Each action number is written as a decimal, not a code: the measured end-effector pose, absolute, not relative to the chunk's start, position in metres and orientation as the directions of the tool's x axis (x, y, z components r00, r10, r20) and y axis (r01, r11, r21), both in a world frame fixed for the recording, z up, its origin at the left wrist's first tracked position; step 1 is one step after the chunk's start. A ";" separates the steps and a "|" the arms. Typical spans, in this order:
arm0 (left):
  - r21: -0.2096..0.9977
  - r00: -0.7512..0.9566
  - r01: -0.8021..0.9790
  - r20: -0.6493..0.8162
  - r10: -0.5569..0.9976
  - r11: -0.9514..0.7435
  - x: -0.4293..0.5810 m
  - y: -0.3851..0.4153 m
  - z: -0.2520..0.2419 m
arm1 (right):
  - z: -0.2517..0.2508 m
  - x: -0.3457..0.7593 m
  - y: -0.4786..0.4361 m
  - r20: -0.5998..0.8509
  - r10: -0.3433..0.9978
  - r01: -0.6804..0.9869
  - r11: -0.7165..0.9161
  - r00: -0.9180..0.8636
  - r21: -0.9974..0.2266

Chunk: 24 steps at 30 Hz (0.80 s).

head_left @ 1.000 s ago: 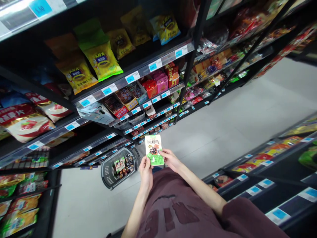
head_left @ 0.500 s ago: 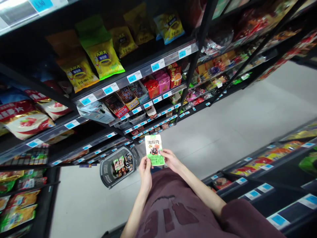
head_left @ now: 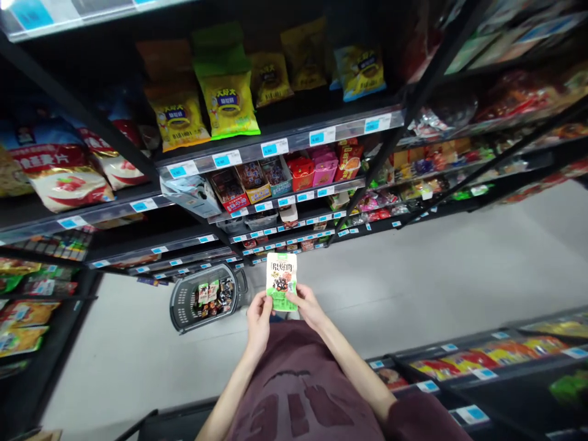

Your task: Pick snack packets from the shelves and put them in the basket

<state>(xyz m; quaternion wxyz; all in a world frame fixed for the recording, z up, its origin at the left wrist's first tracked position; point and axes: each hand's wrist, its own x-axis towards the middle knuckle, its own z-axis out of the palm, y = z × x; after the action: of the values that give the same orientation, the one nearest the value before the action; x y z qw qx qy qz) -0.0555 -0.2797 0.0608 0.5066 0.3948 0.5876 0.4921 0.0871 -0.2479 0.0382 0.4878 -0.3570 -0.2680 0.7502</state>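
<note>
Between my two hands is a white and green snack packet (head_left: 281,280) with dark lettering and a food picture on its front. My left hand (head_left: 258,318) pinches its lower left edge, thumb on the front. On the lower right edge my right hand (head_left: 309,306) grips it the same way, thumb across the front. The packet is held in front of my body, above the floor. Down to the left, a dark grey shopping basket (head_left: 180,306) stands on the floor with several small packets inside, some white and green.
Shelves (head_left: 239,150) with blue price tags rise in front, carrying yellow snack bags (head_left: 228,104) and small boxed snacks (head_left: 301,173). Large red and white bags (head_left: 68,174) stand at the left. Another shelf (head_left: 496,373) runs along the right behind me. Grey floor (head_left: 390,288) lies between.
The view has turned a little, so the shelf goods sit further right and the basket further left. My right thumb has slid lower on the packet; both hands keep hold of it.
</note>
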 end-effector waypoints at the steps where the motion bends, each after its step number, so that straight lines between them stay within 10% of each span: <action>1: 0.978 -0.180 -0.032 -0.209 0.961 0.206 -0.053 -0.278 0.061 | 0.038 0.089 -0.247 -0.258 0.929 -0.513 -0.364 -0.267 -0.778; 24: 0.964 0.409 0.040 -0.256 0.876 0.263 0.122 -0.147 0.047 | 0.020 0.242 -0.210 -0.363 0.862 -0.480 -0.167 0.353 -0.861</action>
<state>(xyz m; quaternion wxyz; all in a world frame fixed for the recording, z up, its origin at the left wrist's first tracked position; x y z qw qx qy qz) 0.1219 -0.1475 0.0469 0.6604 0.5180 0.4420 0.3166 0.2423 -0.2098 0.0202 0.6206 -0.5397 -0.1772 0.5405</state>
